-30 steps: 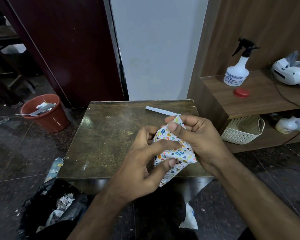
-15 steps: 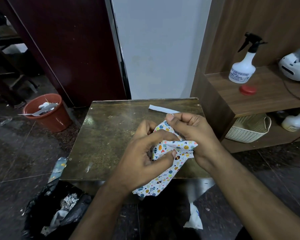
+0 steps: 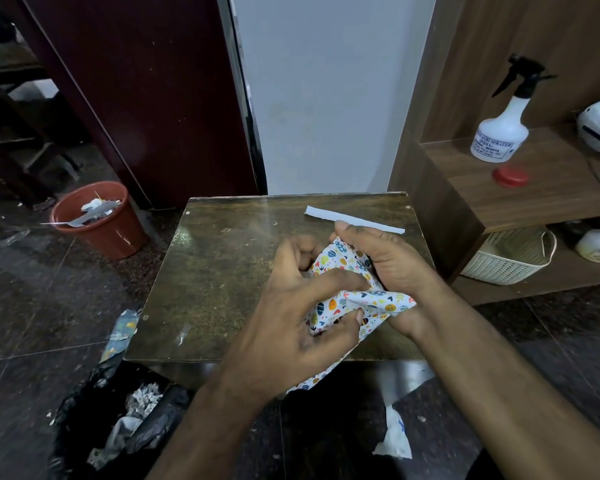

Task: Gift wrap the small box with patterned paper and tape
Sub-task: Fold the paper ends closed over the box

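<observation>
Both my hands are up over the near-right part of the counter point(image 3: 201, 271), w/ the patterned paper point(image 3: 347, 299) bunched between them. Can't see the box itself; it's hidden inside the paper & my palms, if it's there at all. My left hand point(image 3: 291, 327) is in front, thumb lying across the top of the paper, fingers point(image 3: 343, 322) curled in and pinching a fold from below. My right hand point(image 3: 392, 268) cups the paper from the far-right side, fingers pressed together along its upper edge, thumb end out of sight behind the paper. A loose tail of paper hangs below my left wrist, past the counter's near edge.

Farther back on the counter, just beyond my right fingertips, lies a white strip point(image 3: 354, 220), flat; can't tell if it's tape or backing. Not touching the paper.

Other stuff: red bin point(image 3: 101, 230) on the floor to the left w/ scraps in it, black trash bag point(image 3: 94, 420) at near left, a white scrap point(image 3: 394, 436) on the floor under the counter. On the shelf point(image 3: 551, 188) to the right: a spray bottle point(image 3: 503, 133) upright, a red cap point(image 3: 510, 176) just in front of it, and a woven basket point(image 3: 506, 259) on the lower level.
</observation>
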`<state>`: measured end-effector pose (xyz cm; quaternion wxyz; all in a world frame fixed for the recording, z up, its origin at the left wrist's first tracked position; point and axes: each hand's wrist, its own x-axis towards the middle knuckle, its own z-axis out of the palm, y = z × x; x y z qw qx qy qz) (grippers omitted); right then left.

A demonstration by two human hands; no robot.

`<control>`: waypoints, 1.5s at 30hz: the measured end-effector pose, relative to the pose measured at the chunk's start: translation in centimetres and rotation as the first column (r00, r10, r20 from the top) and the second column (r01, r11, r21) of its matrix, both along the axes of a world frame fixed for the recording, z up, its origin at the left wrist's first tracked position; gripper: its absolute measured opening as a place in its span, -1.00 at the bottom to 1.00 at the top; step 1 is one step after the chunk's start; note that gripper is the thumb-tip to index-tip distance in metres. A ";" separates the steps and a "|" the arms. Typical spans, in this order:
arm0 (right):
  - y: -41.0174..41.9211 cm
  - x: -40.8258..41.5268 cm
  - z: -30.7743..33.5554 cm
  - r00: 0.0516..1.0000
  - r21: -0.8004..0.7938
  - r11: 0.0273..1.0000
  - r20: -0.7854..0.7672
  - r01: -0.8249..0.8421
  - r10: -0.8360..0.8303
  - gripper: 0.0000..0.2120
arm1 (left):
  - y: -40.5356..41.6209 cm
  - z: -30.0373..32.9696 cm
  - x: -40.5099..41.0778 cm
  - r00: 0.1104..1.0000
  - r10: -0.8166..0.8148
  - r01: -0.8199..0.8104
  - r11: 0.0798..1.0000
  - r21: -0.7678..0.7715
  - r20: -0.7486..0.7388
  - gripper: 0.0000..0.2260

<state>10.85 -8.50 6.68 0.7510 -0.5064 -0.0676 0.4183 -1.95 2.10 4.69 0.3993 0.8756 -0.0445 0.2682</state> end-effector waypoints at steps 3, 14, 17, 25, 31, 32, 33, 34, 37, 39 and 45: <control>0.0 -0.3 -0.1 0.998 0.035 0.998 0.016 0.056 -0.056 -0.79 | -0.2 0.3 0.2 1.000 0.016 -0.016 0.999 -0.032 0.006 -0.74; -0.2 0.3 -1.2 0.902 0.035 0.966 0.350 0.255 -0.251 -0.88 | -0.4 -0.4 0.4 0.998 0.043 -0.044 0.999 -0.031 -0.038 -0.77; -0.7 1.0 -1.3 0.917 0.028 0.993 0.382 0.112 -0.114 -0.75 | -0.2 -0.4 0.3 0.998 0.048 -0.051 0.995 -0.083 -0.031 -0.79; -1.4 1.5 -1.2 0.923 -0.017 0.998 0.378 -0.068 0.070 -0.77 | -0.2 -0.2 0.2 1.000 0.028 -0.027 0.998 -0.058 0.014 -0.77; -1.7 1.5 -1.5 0.897 -0.049 0.998 0.442 0.050 -0.023 -0.77 | -0.4 -0.4 0.5 0.998 0.061 -0.060 0.994 -0.088 0.005 -0.77; -1.8 1.6 -1.5 0.864 -0.068 0.992 0.500 0.111 -0.062 -0.79 | -0.3 -0.5 0.6 0.997 0.074 -0.073 0.990 -0.121 0.006 -0.77; -1.9 1.7 -1.3 0.813 -0.067 0.982 0.572 0.177 -0.108 -0.78 | -0.2 -0.5 0.6 0.996 0.088 -0.086 0.983 -0.159 0.005 -0.77; -2.1 1.7 -1.1 0.755 -0.040 0.973 0.638 0.226 -0.149 -0.74 | -0.2 -0.4 0.6 0.995 0.099 -0.097 0.976 -0.197 -0.002 -0.78; -3.3 1.3 -0.5 0.631 0.070 0.988 0.763 0.139 -0.143 -0.62 | -0.1 -0.2 0.6 0.992 0.117 -0.123 0.958 -0.259 -0.036 -0.80; -3.7 0.8 -0.7 0.536 0.029 0.999 0.844 0.013 -0.032 -0.67 | -0.1 -0.3 0.7 0.991 0.125 -0.132 0.958 -0.253 -0.046 -0.80; -3.3 0.7 -1.6 0.366 -0.070 0.990 0.930 0.126 0.019 -0.86 | -0.4 -0.6 0.9 0.983 0.139 -0.167 0.953 -0.252 -0.123 -0.90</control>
